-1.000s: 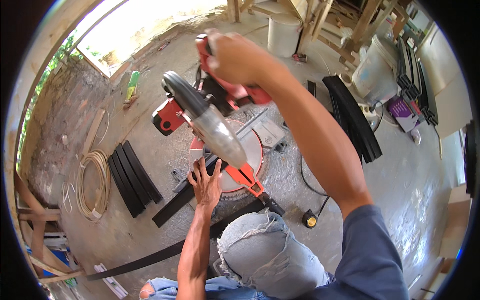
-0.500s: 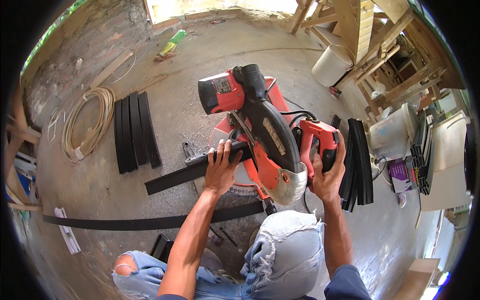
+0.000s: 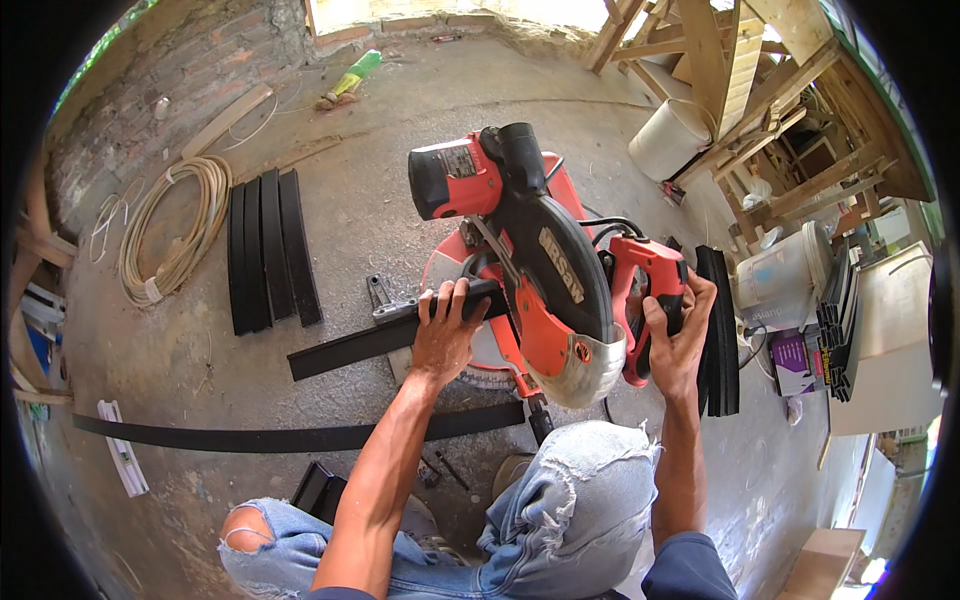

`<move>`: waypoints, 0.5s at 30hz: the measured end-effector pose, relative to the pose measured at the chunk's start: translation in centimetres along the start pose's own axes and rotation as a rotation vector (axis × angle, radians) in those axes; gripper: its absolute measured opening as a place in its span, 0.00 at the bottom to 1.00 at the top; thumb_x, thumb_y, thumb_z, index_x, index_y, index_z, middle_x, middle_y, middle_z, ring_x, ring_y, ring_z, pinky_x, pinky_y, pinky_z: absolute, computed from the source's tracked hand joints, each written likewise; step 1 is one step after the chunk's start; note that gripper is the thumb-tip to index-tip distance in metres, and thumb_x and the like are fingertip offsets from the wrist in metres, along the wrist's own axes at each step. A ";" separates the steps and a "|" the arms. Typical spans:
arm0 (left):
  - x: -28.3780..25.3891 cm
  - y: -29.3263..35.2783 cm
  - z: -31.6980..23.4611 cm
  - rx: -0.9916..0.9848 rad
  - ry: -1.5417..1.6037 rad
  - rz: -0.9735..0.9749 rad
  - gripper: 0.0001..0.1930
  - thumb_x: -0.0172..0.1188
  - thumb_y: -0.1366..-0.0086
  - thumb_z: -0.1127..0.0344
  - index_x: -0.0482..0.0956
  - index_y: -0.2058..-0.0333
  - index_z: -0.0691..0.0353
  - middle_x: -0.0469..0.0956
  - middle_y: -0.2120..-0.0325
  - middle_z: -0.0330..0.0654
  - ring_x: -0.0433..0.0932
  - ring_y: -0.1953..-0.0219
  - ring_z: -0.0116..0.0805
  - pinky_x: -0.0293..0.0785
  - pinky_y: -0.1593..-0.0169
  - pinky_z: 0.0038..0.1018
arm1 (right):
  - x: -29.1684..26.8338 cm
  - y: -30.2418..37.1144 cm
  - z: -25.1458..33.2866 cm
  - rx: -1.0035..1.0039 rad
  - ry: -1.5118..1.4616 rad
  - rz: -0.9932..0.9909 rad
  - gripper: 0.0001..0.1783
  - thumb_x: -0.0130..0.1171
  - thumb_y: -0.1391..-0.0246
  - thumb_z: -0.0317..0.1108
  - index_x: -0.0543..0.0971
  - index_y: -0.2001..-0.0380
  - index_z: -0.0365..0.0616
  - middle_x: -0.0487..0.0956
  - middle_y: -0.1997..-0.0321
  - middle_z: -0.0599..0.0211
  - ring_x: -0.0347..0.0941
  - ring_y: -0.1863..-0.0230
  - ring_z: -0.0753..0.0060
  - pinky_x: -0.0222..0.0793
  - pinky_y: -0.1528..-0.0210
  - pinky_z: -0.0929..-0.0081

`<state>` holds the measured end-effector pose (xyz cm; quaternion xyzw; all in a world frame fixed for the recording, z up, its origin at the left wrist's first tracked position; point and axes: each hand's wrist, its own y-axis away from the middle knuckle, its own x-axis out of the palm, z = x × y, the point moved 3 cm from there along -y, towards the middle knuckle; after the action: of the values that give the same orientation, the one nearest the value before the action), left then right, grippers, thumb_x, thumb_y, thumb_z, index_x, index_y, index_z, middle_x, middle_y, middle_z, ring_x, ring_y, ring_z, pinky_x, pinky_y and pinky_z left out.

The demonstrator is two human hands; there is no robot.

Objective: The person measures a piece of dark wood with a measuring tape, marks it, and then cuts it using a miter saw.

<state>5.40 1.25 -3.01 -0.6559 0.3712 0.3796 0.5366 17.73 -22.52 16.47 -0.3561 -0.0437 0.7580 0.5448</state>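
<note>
A red and black miter saw [image 3: 566, 265] with a silver blade guard stands on the floor in front of my knees. My right hand [image 3: 680, 335] is wrapped round its red D-shaped handle [image 3: 632, 275]. A black profile strip [image 3: 345, 347] lies across the saw's base, its right end near the blade guard. My left hand [image 3: 443, 330] presses on this strip near that end, fingers over its far edge. The blade's cutting edge is hidden by the guard.
Several cut black strips [image 3: 290, 245] lie left, beside a coiled cable [image 3: 140, 235]. More strips [image 3: 718, 340] lie right of the saw. A long black strip [image 3: 270, 438] crosses the floor near my legs. White buckets [image 3: 672, 138] and wooden framing [image 3: 735, 75] stand at the right.
The saw head and its handle have shifted a little to the right with my right hand. My left hand stays on the strip; the whole view has shifted slightly.
</note>
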 end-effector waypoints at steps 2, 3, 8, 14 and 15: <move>0.0 0.0 0.0 -0.016 0.015 0.000 0.23 0.65 0.39 0.62 0.80 0.43 0.43 0.63 0.38 0.47 0.59 0.34 0.47 0.50 0.35 0.49 | 0.4 -0.9 0.6 0.040 -0.107 0.000 0.23 0.55 0.38 0.22 0.62 0.42 0.35 0.79 0.59 0.56 0.78 0.64 0.74 0.74 0.59 0.73; 0.0 0.0 0.0 -0.015 0.016 -0.001 0.23 0.65 0.39 0.62 0.80 0.43 0.43 0.63 0.38 0.47 0.59 0.34 0.47 0.50 0.35 0.49 | 0.6 -1.3 0.7 0.079 -0.216 0.001 0.22 0.55 0.38 0.22 0.62 0.43 0.36 0.79 0.59 0.57 0.77 0.64 0.74 0.74 0.60 0.74; 0.2 0.0 -0.2 -0.017 -0.015 0.023 0.25 0.67 0.42 0.63 0.80 0.43 0.43 0.63 0.38 0.48 0.59 0.35 0.48 0.50 0.36 0.49 | 0.7 -1.6 0.5 0.059 -0.193 0.008 0.24 0.54 0.38 0.22 0.60 0.42 0.37 0.78 0.60 0.60 0.74 0.66 0.77 0.73 0.61 0.75; 0.3 0.0 -0.2 -0.008 -0.037 0.043 0.28 0.67 0.45 0.66 0.80 0.43 0.43 0.61 0.37 0.48 0.58 0.35 0.49 0.50 0.36 0.51 | 0.8 -0.1 -0.4 0.082 -0.182 -0.020 0.25 0.53 0.38 0.21 0.59 0.41 0.37 0.75 0.62 0.62 0.74 0.66 0.78 0.72 0.61 0.76; 0.3 0.0 -0.1 -0.006 -0.037 0.043 0.28 0.67 0.45 0.66 0.80 0.43 0.43 0.61 0.37 0.48 0.58 0.35 0.49 0.50 0.36 0.51 | 0.8 0.0 -0.4 0.087 -0.187 -0.028 0.25 0.53 0.39 0.21 0.59 0.41 0.37 0.75 0.62 0.62 0.74 0.66 0.78 0.72 0.61 0.76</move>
<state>5.56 1.09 -3.23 -0.6422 0.3743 0.4042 0.5331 17.85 -21.95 15.73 -0.2593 -0.0665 0.7813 0.5639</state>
